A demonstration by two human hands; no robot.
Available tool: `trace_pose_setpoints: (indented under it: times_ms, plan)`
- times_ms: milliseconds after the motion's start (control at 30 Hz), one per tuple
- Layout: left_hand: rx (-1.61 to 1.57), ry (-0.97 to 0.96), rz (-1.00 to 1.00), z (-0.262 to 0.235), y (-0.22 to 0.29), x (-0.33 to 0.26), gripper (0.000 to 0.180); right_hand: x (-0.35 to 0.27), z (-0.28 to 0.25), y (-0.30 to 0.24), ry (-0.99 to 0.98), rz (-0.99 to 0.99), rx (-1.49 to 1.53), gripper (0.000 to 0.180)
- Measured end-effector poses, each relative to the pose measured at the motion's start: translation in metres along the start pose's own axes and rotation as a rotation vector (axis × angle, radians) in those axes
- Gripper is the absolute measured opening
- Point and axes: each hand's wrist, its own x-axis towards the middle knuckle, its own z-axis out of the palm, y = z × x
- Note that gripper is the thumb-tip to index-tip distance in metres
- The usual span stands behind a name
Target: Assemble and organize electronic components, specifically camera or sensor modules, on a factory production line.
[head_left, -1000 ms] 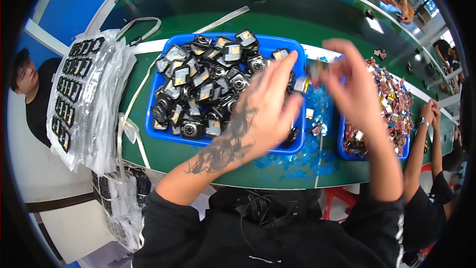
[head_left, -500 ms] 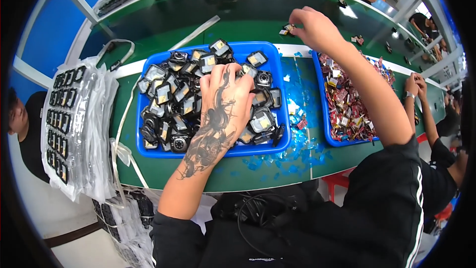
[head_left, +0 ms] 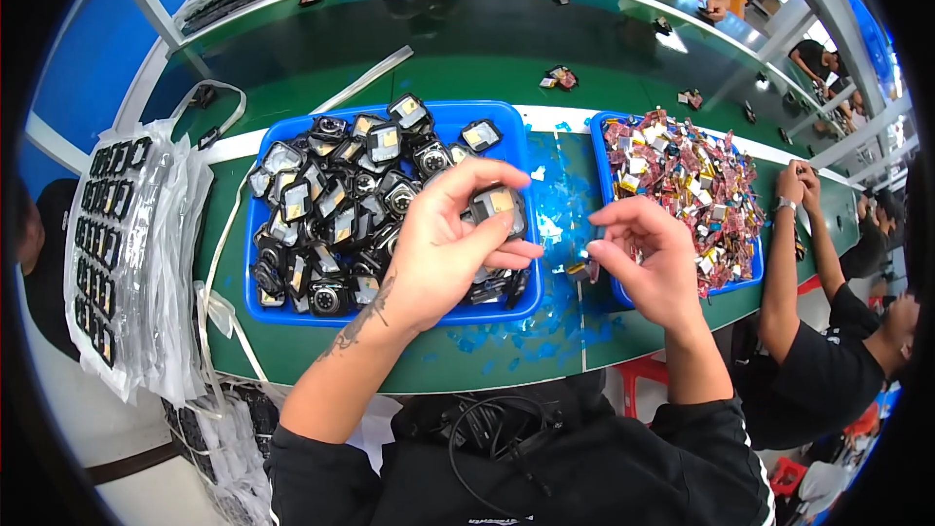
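My left hand [head_left: 438, 258] grips a black smartwatch case [head_left: 500, 206] with a yellow patch on its face, held over the right part of a blue bin [head_left: 535, 282]. Many similar black cases [head_left: 336, 219] lie heaped in that bin, some with round lens-like backs. My right hand [head_left: 654, 268] is closed, thumb near the forefinger, in front of a second blue bin [head_left: 604, 151]. Something small shows at its fingertips; I cannot make out what. Red, white and yellow small electronic parts [head_left: 682, 185] fill the second bin.
Blue film scraps [head_left: 555, 321] litter the green table [head_left: 321, 356] between the bins. Plastic-wrapped trays of cases [head_left: 136, 263] stand at the left. Beyond the white rail, small parts [head_left: 560, 78] lie on the green belt. Co-workers' hands [head_left: 797, 185] are at the right and far side.
My left hand has lifted from the heap with a smartwatch case. My right hand has come back from the belt to near the bins; a cluster of parts lies on the belt where it was.
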Motion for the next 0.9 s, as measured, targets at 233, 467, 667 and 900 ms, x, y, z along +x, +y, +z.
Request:
trace_pose_setpoints:
  times_ms: [233,467,667,900]
  plan:
    - [0.505,-0.132,0.269,0.010,-0.018,-0.002,0.031,0.000,0.017,-0.002,-0.024,-0.004,0.366,0.018]
    - [0.509,-0.168,0.178,0.004,-0.017,0.001,0.025,0.005,0.022,0.002,-0.093,0.051,0.570,0.012]
    - [0.482,-0.113,0.186,0.007,-0.021,-0.001,0.018,0.002,0.026,0.001,-0.014,0.056,0.546,0.010]
    - [0.547,-0.065,0.173,0.010,-0.026,-0.001,0.017,0.003,0.026,-0.006,0.069,-0.285,-0.158,0.014]
